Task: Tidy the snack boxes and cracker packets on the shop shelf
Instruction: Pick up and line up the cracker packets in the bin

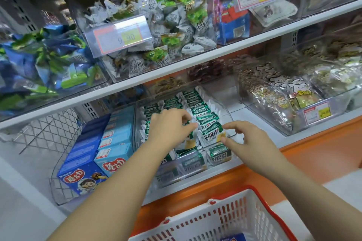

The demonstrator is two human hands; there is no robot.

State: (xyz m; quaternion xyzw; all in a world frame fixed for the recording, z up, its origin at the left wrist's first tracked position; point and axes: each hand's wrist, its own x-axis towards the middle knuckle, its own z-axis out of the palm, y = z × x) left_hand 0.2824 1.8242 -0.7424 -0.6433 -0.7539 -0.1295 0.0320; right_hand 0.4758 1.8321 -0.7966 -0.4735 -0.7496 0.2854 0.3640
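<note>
Green-and-white cracker packets [203, 117] stand in rows inside a clear plastic bin [228, 113] on the lower shelf. My left hand [168, 125] reaches over the middle rows, its fingertips pinching the edge of a packet. My right hand [246, 139] is at the bin's front right, thumb and fingers curled around the nearest packet [212, 135] in the right row. Blue snack boxes [109, 148] stand in two rows in a clear bin to the left.
A white shopping basket [225, 219] with a red rim sits below my arms. A bin of bagged snacks [278, 100] stands to the right. The upper shelf [176, 66] holds bins of wrapped sweets with price tags. The orange shelf edge [313, 146] runs in front.
</note>
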